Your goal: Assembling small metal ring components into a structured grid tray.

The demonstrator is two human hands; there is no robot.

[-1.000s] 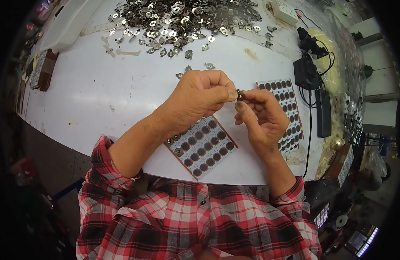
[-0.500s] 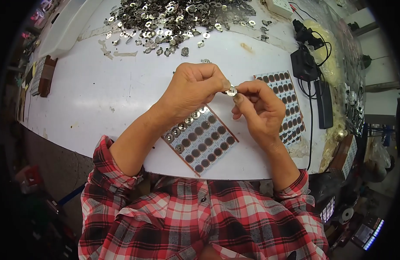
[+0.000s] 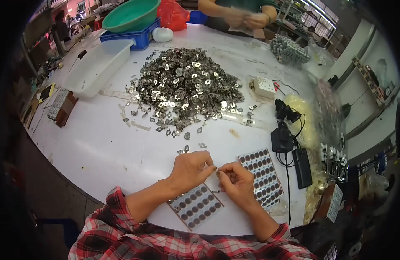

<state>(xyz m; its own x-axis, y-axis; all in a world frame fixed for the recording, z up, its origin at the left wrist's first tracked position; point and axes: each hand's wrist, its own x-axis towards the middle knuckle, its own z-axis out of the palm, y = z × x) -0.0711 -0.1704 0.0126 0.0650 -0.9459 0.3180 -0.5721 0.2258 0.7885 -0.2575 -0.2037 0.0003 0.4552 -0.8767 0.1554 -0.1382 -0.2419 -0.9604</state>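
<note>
My left hand (image 3: 192, 171) is closed in a pinch, its thumb and fingertip meeting those of my right hand (image 3: 237, 182). The right hand is pinched too. Whatever lies between the fingertips is too small and hidden to make out. Beneath the left wrist is a light panel (image 3: 201, 205) with rows of dark round spots, tilted on the table. Small round metal clips (image 3: 177, 208) sit on its left side, partly covered by the forearm. A small dark piece (image 3: 215, 191) shows just below the fingertips, by the panel's edge.
A large heap of metal clips (image 3: 187, 82) lies ahead. A second panel (image 3: 263, 177) is on the right, near black adapters (image 3: 281, 139) and cables. A white tray (image 3: 98, 69) and green basin (image 3: 130, 16) stand far left. Across the table, another person's hands (image 3: 247, 19) hold something pale.
My view has tilted up, bringing in the whole heap and the other person. The shiny metal clip seen between my fingertips earlier no longer shows clearly. Both hands stay pinched close together.
</note>
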